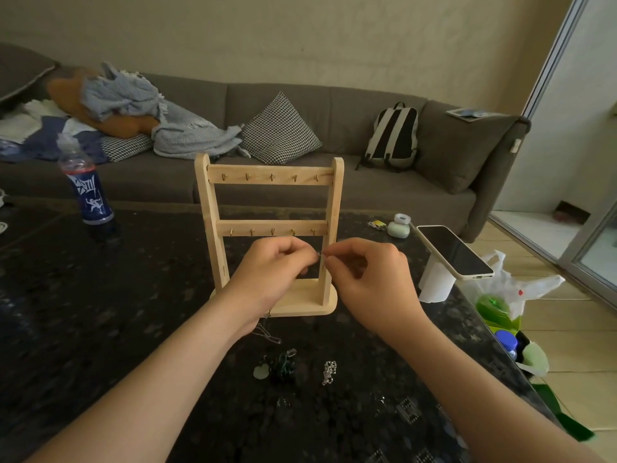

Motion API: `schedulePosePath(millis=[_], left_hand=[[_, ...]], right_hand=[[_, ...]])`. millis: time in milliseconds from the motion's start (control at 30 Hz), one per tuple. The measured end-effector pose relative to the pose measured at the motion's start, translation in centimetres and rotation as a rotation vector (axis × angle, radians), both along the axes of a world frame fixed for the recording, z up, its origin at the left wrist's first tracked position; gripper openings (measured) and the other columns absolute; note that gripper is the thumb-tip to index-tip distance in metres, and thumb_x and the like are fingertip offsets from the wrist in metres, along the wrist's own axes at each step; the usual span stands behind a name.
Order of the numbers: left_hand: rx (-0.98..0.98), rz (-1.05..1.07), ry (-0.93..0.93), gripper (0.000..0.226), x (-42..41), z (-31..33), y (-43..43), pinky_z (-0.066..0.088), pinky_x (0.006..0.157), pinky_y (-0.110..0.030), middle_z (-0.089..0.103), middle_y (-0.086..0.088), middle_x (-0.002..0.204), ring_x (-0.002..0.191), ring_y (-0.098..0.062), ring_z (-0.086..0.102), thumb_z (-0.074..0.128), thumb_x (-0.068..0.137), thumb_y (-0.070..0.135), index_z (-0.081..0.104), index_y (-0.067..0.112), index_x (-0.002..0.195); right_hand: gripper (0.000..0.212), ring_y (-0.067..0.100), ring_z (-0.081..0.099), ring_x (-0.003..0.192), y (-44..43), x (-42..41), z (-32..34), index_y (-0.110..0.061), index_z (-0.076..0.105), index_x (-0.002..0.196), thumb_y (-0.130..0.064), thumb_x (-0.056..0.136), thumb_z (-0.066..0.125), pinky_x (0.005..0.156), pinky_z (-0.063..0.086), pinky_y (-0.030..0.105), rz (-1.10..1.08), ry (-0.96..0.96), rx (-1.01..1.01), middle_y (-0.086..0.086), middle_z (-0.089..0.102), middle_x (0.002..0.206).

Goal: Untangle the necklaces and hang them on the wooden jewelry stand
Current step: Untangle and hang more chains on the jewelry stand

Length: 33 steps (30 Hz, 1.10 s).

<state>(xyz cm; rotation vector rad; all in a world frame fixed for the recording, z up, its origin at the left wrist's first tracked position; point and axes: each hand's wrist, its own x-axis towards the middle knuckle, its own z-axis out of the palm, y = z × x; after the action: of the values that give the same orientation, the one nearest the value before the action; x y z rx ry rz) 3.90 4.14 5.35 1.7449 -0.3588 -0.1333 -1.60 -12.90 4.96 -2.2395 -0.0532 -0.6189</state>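
Fingers of the left hand [277, 265] and right hand [367, 279] pinch a thin necklace [319, 255] between them, just in front of the wooden jewelry stand [207, 212], chain trailing to the dark bench [100, 312]; keeping it taut and lifting gently should reach a hook.

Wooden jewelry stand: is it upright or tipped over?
Upright: the pale wooden jewelry stand stands on its flat base on the dark speckled table, posts vertical.
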Motion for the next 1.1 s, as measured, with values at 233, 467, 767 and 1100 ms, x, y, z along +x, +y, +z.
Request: schedulePosePath(millis=[233, 467, 767, 1100], left_hand=[[-0.082, -0.110, 0.015, 0.019, -0.3, 0.6, 0.3, 0.045, 0.069, -0.034, 0.058, -0.002, 0.076, 0.070, -0.015, 0.052, 0.061, 0.105, 0.018, 0.078, 0.015, 0.095], [-0.103, -0.167, -0.017, 0.022, -0.6, 0.7, 0.2, 0.046, 0.071, -0.033, 0.058, -0.006, 0.076, 0.072, -0.017, 0.053, 0.062, 0.105, 0.019, 0.079, 0.013, 0.094], [-0.091, -0.176, -0.037, 0.018, -0.6, 0.4, 0.1, 0.050, 0.068, -0.031, 0.064, -0.004, 0.075, 0.071, -0.018, 0.056, 0.066, 0.103, 0.020, 0.081, 0.013, 0.096], [-0.019, -0.136, -0.234, 0.006, -1.0, 0.7, 0.2, 0.057, 0.072, -0.023, 0.077, 0.004, 0.090, 0.087, -0.012, 0.073, 0.077, 0.095, 0.016, 0.078, 0.020, 0.099]], right_hand=[[0.014, 0.023, 0.078, 0.066, 0.2, -1.0, 1.3, -0.011, 0.063, 0.117, -0.004, 0.104, 0.062, 0.055, 0.064, 0.045, 0.168, 0.044, 0.464, 0.014, 0.071, 0.099], [0.043, 0.030, 0.079, 0.072, 0.6, -2.3, 2.0, -0.021, 0.042, 0.125, 0.001, 0.099, 0.068, 0.062, 0.066, 0.053, 0.248, 0.020, 0.445, 0.012, 0.069, 0.104], [0.048, 0.034, 0.077, 0.071, 0.4, -2.4, 2.0, -0.024, 0.035, 0.128, 0.003, 0.101, 0.065, 0.064, 0.065, 0.057, 0.277, 0.008, 0.443, 0.016, 0.066, 0.106], [0.043, 0.030, 0.071, 0.067, -0.4, -2.0, 1.6, -0.025, 0.032, 0.114, 0.003, 0.100, 0.063, 0.058, 0.062, 0.039, 0.294, 0.017, 0.385, 0.016, 0.063, 0.102]])
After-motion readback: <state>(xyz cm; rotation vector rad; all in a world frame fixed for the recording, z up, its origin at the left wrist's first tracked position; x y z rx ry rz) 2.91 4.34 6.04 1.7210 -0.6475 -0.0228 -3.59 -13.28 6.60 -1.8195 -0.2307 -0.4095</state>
